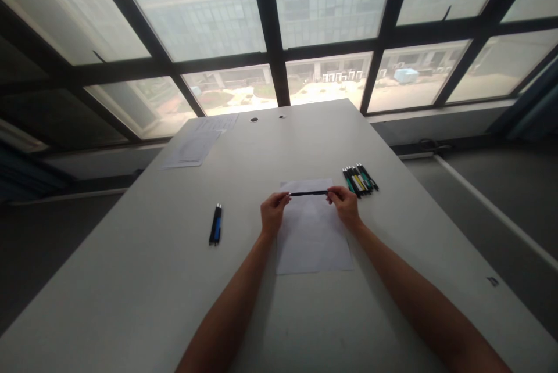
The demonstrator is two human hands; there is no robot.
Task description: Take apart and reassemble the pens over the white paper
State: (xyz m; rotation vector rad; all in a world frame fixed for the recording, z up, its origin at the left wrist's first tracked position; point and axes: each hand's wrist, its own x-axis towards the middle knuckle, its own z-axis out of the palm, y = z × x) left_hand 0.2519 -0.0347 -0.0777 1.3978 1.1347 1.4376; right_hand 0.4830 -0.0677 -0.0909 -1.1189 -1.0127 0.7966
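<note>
A dark pen (308, 193) is stretched level between my two hands, above the far part of a white paper sheet (313, 239). The fingertips of my left hand (274, 210) pinch its left end. At the other end, my right hand (344, 204) grips it between thumb and fingers. Just beyond my right hand lies a row of several pens (360, 180), dark with green, yellow and white parts. Two pens (215, 225), one black and one with a blue part, lie side by side to the left of my left hand.
The white table (174, 286) carries more printed papers (194, 143) at its far left. Two round holes (254, 120) show near the far edge. A small dark mark or item (492, 281) is near the right edge. Large windows (326, 13) stand beyond the table.
</note>
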